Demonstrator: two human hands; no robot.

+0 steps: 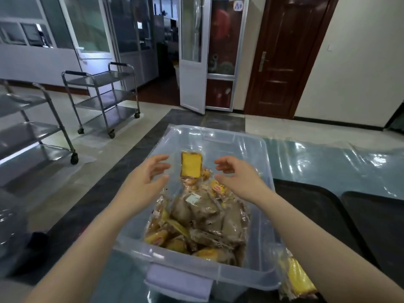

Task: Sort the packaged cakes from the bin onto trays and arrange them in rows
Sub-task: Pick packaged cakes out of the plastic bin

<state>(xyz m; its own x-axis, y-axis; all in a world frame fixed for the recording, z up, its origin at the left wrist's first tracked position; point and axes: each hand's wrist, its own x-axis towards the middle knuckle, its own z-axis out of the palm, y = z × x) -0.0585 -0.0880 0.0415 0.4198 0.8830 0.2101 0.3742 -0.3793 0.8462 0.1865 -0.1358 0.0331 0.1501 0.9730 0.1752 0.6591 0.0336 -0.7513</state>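
Head view: left hand (150,171) and right hand (236,173) hover with fingers loosely spread, holding nothing, either side of an upright yellow cake packet (191,164). Packet stands atop packaged cakes (196,217) inside clear bin (238,274). Black trays (328,206) lie right of bin.

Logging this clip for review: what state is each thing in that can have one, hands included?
Left hand: open, fingers spread, holding nothing.
Right hand: open, holding nothing.
Clear bin: lidless, far end bare, near end heaped with packaged cakes.
Yellow cake packet: between the hands, ungripped.
Black trays: no cakes showing.
White door: ajar.
Brown door: closed.
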